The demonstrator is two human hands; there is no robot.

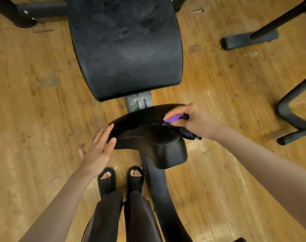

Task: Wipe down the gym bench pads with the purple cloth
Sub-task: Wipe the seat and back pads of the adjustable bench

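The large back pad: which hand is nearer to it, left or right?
Right. The right hand grips the purple cloth at the seat pad's far edge, closer to the back pad; the left hand rests lower.

Bunched purple cloth (174, 118) lies on the black seat pad's (148, 135) right edge.

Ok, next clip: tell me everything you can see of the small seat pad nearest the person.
The seat pad is black, looks like grained leather or vinyl, with pale stitched seams. It is wide at the far edge and narrows to a rounded nose toward the person, on a dark frame post. The left hand rests open-fingered on its left edge. The right hand presses the purple cloth against its far right corner. The larger pad lies beyond, apart from it.
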